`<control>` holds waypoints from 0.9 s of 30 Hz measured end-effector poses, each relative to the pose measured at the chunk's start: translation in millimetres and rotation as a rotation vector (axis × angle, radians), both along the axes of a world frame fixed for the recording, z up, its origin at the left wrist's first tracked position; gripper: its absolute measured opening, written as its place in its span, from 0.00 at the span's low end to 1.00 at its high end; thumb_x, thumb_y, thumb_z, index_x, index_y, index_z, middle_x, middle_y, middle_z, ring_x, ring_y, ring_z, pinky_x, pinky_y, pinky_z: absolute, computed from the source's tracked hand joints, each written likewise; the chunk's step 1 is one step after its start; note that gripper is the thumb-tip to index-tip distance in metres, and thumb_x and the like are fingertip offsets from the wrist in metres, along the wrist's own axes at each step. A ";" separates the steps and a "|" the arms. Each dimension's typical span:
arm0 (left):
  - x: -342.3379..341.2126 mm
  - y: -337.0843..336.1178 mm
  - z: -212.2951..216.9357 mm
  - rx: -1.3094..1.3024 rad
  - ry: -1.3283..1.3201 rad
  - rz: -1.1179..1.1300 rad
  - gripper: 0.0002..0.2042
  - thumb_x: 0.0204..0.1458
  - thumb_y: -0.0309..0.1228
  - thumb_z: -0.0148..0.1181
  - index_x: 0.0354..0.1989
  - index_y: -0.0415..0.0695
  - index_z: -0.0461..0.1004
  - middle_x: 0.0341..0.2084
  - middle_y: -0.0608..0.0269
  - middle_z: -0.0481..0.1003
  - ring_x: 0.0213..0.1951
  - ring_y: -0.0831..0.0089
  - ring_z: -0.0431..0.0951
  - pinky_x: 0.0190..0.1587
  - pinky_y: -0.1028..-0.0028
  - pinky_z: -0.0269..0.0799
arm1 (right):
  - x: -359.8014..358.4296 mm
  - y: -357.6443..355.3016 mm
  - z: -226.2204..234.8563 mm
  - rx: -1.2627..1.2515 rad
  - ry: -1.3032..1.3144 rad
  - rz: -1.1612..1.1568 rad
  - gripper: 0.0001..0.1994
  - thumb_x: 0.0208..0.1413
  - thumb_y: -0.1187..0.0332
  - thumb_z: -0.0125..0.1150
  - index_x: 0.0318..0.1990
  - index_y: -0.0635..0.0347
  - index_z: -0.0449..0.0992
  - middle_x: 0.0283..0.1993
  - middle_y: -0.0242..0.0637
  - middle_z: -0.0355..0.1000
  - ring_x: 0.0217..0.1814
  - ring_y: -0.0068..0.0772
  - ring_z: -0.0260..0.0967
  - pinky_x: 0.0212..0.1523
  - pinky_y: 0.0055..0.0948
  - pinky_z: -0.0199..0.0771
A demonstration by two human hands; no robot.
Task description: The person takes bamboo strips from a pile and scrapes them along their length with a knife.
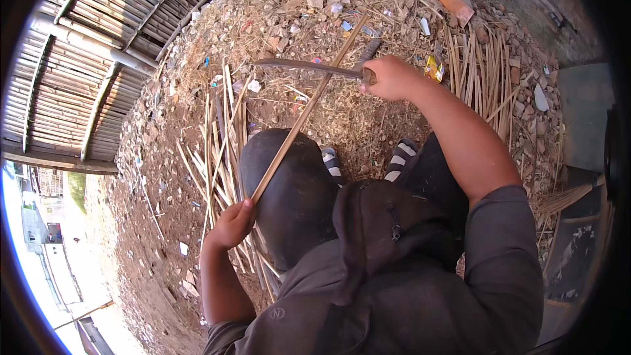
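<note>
Hands busy: our left hand (231, 223) grips the bamboo strip (305, 112) low over our knee (289, 177); right hand (389, 77) closed around the curved knife (305, 67), blade crossing the strip.

Ahead of you the ground (368, 125) is bare earth covered in wood shavings and chips. To your left a loose heap of split bamboo strips (217, 151) lies fanned on the dirt, and to your right you have a second bundle of strips (483, 72) lying side by side. Small litter is scattered at the far edge: a yellow wrapper (434, 69) near the right bundle, a reddish brick piece (455, 4), pale stones and paper scraps. On your far left stands a wall of bamboo slats (79, 72) with round poles across it. At lower right a broom head (565, 198) rests beside a dark bench
</note>
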State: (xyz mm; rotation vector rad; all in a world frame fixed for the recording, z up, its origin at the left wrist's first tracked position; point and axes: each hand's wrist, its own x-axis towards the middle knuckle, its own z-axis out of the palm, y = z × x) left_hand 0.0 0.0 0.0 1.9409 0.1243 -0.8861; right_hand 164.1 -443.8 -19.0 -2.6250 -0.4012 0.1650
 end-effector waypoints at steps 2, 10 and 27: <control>-1.3 -8.6 -5.6 0.053 -0.023 0.045 0.23 0.71 0.47 0.39 0.26 0.46 0.65 0.17 0.75 0.61 0.20 0.83 0.57 0.24 0.77 0.56 | -8.6 5.4 8.5 0.003 -0.008 0.011 0.13 0.50 0.60 0.66 0.38 0.57 0.77 0.31 0.47 0.76 0.40 0.53 0.77 0.41 0.49 0.75; -14.2 11.4 5.5 0.034 -0.066 0.077 0.23 0.70 0.47 0.41 0.27 0.44 0.67 0.19 0.75 0.63 0.23 0.83 0.58 0.26 0.77 0.58 | -11.0 7.0 13.0 -0.118 -0.038 0.038 0.11 0.48 0.62 0.65 0.39 0.52 0.77 0.32 0.44 0.77 0.40 0.52 0.77 0.40 0.50 0.75; -73.2 117.7 -67.3 1.026 -0.482 0.457 0.20 0.65 0.47 0.46 0.49 0.41 0.71 0.38 0.40 0.76 0.47 0.40 0.75 0.49 0.49 0.68 | 14.5 -71.9 -1.2 0.265 -0.045 -0.552 0.30 0.49 0.51 0.70 0.51 0.67 0.75 0.48 0.51 0.77 0.52 0.48 0.75 0.51 0.40 0.73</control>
